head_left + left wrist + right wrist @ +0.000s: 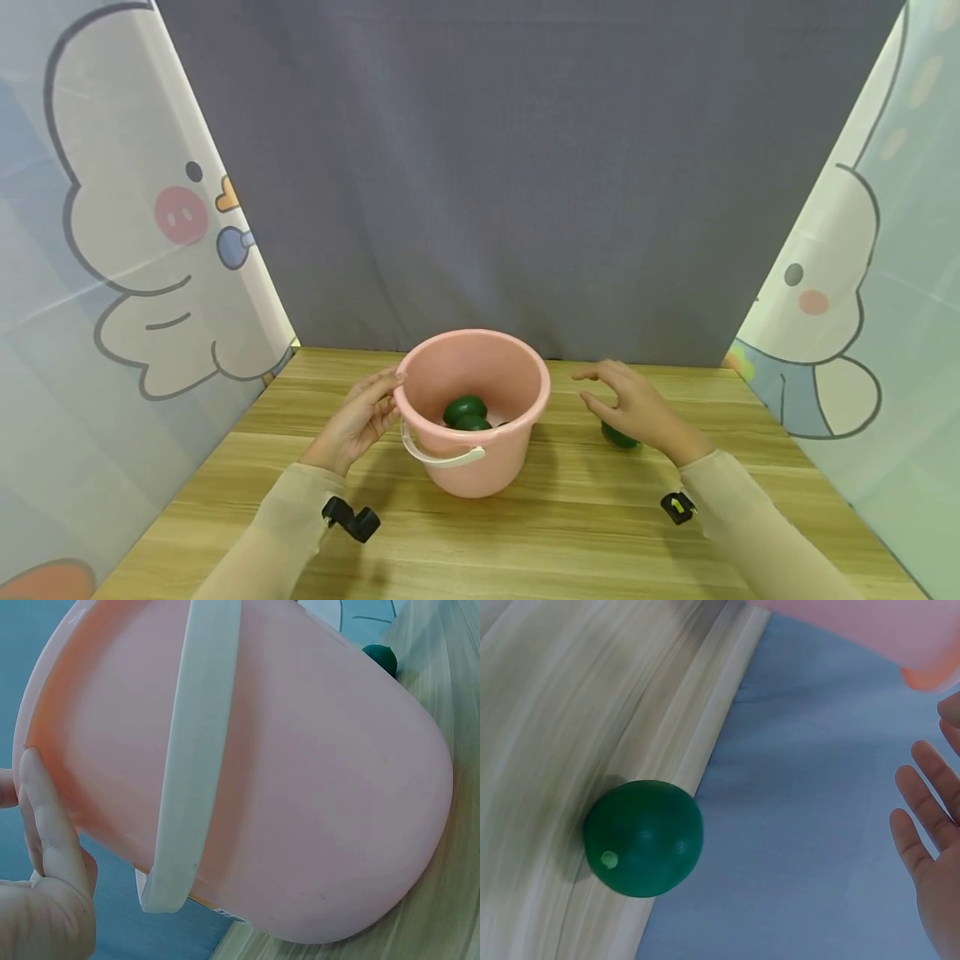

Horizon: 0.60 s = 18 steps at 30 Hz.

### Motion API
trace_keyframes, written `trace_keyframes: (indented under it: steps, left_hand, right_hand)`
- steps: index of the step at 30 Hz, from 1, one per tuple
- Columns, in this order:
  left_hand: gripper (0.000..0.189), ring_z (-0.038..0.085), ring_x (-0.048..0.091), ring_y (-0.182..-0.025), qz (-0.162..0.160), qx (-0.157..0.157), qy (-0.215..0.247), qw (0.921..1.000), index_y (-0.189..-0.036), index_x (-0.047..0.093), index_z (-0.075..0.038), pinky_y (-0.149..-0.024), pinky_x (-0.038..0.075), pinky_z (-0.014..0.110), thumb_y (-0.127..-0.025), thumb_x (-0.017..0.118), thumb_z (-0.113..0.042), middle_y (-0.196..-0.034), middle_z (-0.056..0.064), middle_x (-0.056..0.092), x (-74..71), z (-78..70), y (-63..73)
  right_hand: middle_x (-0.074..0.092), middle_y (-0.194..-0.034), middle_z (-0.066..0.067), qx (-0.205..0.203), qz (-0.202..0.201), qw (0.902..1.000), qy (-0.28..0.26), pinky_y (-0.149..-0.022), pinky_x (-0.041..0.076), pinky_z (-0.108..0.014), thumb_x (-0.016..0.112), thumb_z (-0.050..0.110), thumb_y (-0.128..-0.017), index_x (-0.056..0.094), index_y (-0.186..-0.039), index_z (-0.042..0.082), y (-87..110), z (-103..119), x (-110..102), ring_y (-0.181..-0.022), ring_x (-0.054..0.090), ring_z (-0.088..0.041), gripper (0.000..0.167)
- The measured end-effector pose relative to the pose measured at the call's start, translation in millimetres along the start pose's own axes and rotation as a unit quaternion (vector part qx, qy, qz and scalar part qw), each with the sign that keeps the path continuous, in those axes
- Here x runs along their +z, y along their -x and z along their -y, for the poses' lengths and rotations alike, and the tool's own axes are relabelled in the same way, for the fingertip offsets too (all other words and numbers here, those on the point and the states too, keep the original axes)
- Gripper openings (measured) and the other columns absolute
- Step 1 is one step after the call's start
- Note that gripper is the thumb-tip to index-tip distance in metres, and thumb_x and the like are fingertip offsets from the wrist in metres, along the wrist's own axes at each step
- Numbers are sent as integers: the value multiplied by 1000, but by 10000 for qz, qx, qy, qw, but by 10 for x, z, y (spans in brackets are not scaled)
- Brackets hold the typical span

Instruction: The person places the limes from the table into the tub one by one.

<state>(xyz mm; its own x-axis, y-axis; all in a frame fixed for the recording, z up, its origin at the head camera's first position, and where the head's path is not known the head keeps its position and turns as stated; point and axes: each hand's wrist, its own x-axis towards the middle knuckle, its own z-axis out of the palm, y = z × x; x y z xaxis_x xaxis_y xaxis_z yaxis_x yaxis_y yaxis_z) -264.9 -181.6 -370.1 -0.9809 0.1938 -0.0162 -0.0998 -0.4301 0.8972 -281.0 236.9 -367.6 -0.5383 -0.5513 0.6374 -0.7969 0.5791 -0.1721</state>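
Observation:
A pink bucket (480, 467) with a white handle (442, 458) stands upright on the table. Two dark green, smooth fruits (465, 408) show inside it. My left hand (363, 421) holds the bucket's left rim, with fingers on the outside wall and another fingertip over the edge in the left wrist view. To the right of the bucket, my right hand (633, 408) hovers with fingers spread and nothing in them. Below it, partly hidden in the head view, another green fruit (643, 838) lies on the table, round with a pale stem spot.
The wood-grain table (570, 533) reaches back to a grey curtain (480, 183). Printed cartoon sheets hang along the left side (135, 250) and right side (900, 333). Black camera mounts (351, 518) sit on both wrists.

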Motion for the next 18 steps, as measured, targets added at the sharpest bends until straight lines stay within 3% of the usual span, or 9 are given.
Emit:
trace_keyframes:
  steps: [12, 18]
  left_hand:
    - [51, 2, 58, -60, 50, -9, 71, 10000, -148, 29, 4, -57, 54, 8, -104, 51, -9, -87, 0, 56, 0, -5, 2]
    - [52, 2, 59, -60, 41, -35, 100, 9999, -149, 28, 4, -57, 54, 8, -104, 51, -9, -85, 0, 58, -3, -7, 5]
  right_hand:
    - [68, -116, -7, 6, 282, 9996, 15, -85, 59, -48, 76, 2, -87, 66, -118, 1, 178, -111, 41, -107, 65, -27, 33]
    - [68, -115, -9, 11, 206, 9997, 104, -84, 59, -50, 76, -1, -85, 66, -116, -1, 266, -180, 67, -105, 64, -28, 33]
